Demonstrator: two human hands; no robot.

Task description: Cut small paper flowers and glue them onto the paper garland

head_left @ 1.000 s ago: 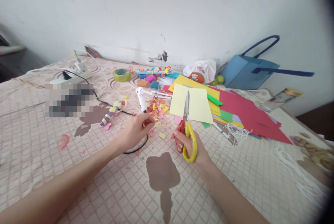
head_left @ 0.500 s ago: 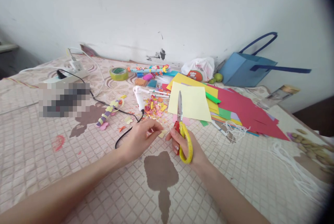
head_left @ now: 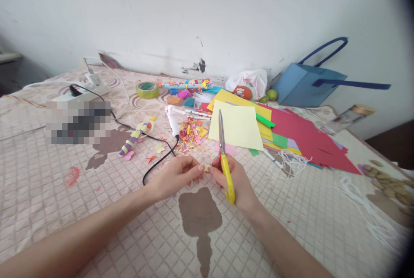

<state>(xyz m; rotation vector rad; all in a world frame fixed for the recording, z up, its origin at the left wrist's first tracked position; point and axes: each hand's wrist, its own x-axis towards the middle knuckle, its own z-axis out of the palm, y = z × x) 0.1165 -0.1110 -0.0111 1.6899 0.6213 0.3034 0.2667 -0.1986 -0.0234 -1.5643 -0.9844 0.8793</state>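
Observation:
A small pale yellow paper piece [head_left: 207, 168] is pinched between the fingertips of my left hand [head_left: 177, 175]. My right hand [head_left: 241, 185] carries scissors [head_left: 227, 173] with yellow and red handles, their closed-looking blades pointing away from me. The thumb and a finger of that same hand also touch the paper's right end. Just beyond the hands lies a pale yellow sheet [head_left: 237, 124]. To the left of it is a heap of colourful paper scraps [head_left: 190, 133], with a white glue gun [head_left: 172, 121] beside it.
A black cord [head_left: 155, 168] runs to a power strip [head_left: 80, 94]. A paper-wrapped stick [head_left: 131, 142], green-cored tape [head_left: 147, 90], red sheets [head_left: 310, 140], white string [head_left: 293, 161], a plastic bag [head_left: 247, 83] and a blue bag [head_left: 307, 86] lie around the table.
Both hands have come together at the paper piece. My right fingertips now touch it, and the scissors have turned, showing their handle more edge-on.

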